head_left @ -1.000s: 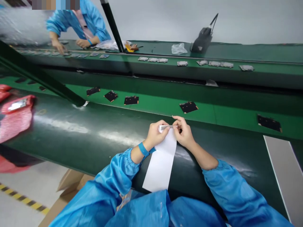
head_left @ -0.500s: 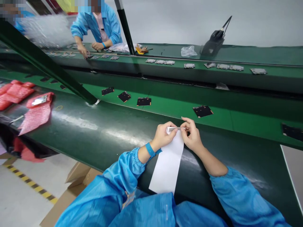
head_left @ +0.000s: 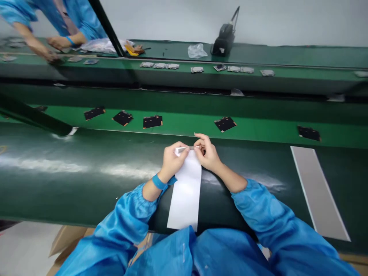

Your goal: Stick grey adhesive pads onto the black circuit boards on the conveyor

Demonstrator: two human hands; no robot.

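A long white paper-like sheet [head_left: 185, 199] lies in front of me, its near end by my jacket. Its far edge is turned up and shows a narrow grey strip. My left hand [head_left: 174, 159] is closed on the left of that far edge, thumb on top. At the right corner my right hand [head_left: 208, 154] pinches the same edge between thumb and fingers, with one finger raised. A blue band [head_left: 158, 182] circles my left wrist. Whether a separate small piece lies between the fingertips is hidden.
Black circuit boards [head_left: 225, 124] lie spaced along the green belt [head_left: 184, 119] beyond my hands. A long grey panel [head_left: 319, 191] rests at right. Across the line, a co-worker's hand [head_left: 51, 55] is near small silvery parts [head_left: 197, 69]. A green post [head_left: 37, 117] slants at left.
The view has swung to the right, so the scene shifts left and the grey panel shows more fully. Both hands keep nearly the same grip on the sheet's far edge.
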